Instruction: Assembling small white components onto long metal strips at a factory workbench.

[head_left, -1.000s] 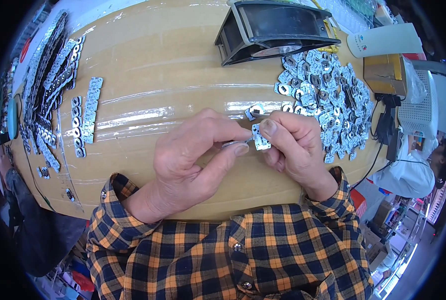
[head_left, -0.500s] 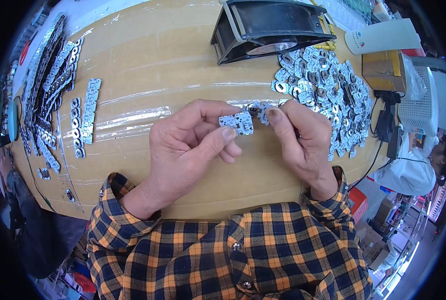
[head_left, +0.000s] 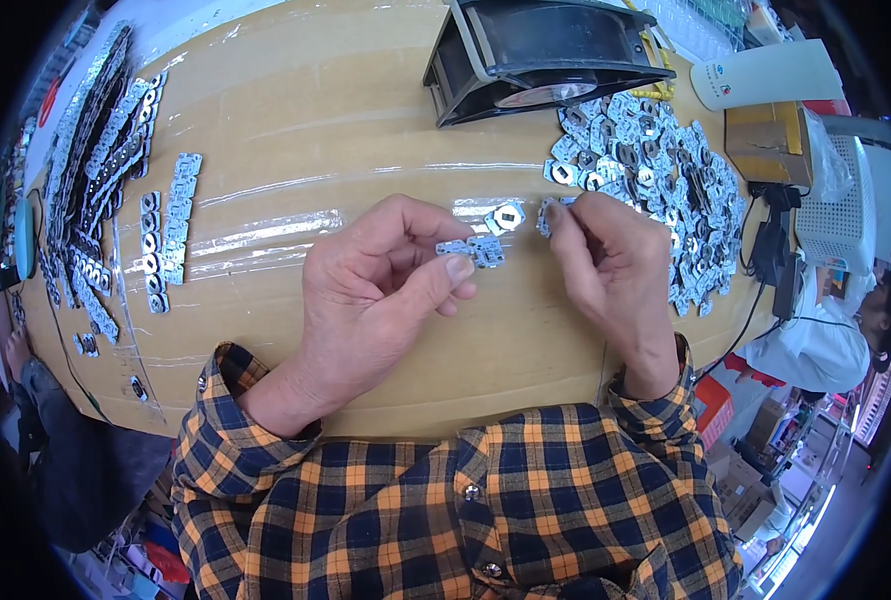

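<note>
My left hand pinches a short strip of small circuit boards between thumb and fingers, over the middle of the table. To its right, my right hand is closed on a small circuit board, of which only an edge shows past the thumb; the rest is hidden by the fingers. The two held pieces are apart. Just beyond them, between the hands, a single circuit board with a round metal part shows. A heap of such single boards spreads beyond my right hand.
Long board strips are stacked at the far left, with two shorter strips nearer. A black fan stands at the back. A white cup and a cardboard box are at the right. Another person is at the left.
My right hand has drawn slightly right, away from the strip, widening the gap between the held pieces. A single board now shows fully between the hands. My left hand has barely moved.
</note>
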Demonstrator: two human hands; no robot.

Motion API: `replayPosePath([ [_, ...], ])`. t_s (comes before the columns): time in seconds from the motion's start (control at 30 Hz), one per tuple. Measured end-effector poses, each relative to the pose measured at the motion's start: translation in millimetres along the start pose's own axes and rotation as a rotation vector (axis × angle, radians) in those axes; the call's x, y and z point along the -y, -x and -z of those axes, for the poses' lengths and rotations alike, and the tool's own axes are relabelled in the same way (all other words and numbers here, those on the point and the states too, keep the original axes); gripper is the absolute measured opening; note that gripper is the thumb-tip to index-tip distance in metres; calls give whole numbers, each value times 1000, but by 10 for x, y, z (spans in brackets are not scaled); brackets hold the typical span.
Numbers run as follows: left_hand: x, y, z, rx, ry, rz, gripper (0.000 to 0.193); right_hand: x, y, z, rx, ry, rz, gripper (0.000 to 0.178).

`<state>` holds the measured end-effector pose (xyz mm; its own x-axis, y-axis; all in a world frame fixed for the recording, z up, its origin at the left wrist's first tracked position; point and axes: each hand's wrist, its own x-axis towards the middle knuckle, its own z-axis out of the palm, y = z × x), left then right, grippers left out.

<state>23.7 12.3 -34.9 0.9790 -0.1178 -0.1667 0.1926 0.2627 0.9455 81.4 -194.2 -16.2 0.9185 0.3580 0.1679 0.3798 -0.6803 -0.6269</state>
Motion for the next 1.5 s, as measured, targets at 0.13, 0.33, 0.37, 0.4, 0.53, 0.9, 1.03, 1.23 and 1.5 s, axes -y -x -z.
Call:
replayPosePath([
  [0.13, 42, -13, 2, -22, 1, 22, 14, -63, 20, 64, -40, 67, -8, 25],
  [0.33, 159, -89, -158, 62, 224, 13, 14, -69, 11, 42, -42, 205, 32, 27],
  [0.37, 184, -103, -201, 100, 220, -29, 14, -59, 18, 69, -51, 119, -21, 27],
  [0.4, 188, -108, -222, 137, 216, -72, 15, -45, 24, 97, -60, 32, -73, 28],
  [0.53, 82, -89, -98, 127, 257, 122, 16, 50, 8, 198, 135, -467, -163, 25],
  [0.9, -26, 4, -10, 103, 177, 112, 15, 68, 15, 94, 259, -645, -5, 17],
  [1.03, -42, 14, -10, 185, 140, 94, 17, 36, 22, 90, 309, -552, 104, 17],
  [1.23, -85, 16, -14, 165, 123, 125, 17, 14, -16, 91, 318, -475, 220, 19],
  [1.5, -59, -2, 26, 260, 399, 135, 14, 106, 52, 32, 586, -1189, -476, 33],
])
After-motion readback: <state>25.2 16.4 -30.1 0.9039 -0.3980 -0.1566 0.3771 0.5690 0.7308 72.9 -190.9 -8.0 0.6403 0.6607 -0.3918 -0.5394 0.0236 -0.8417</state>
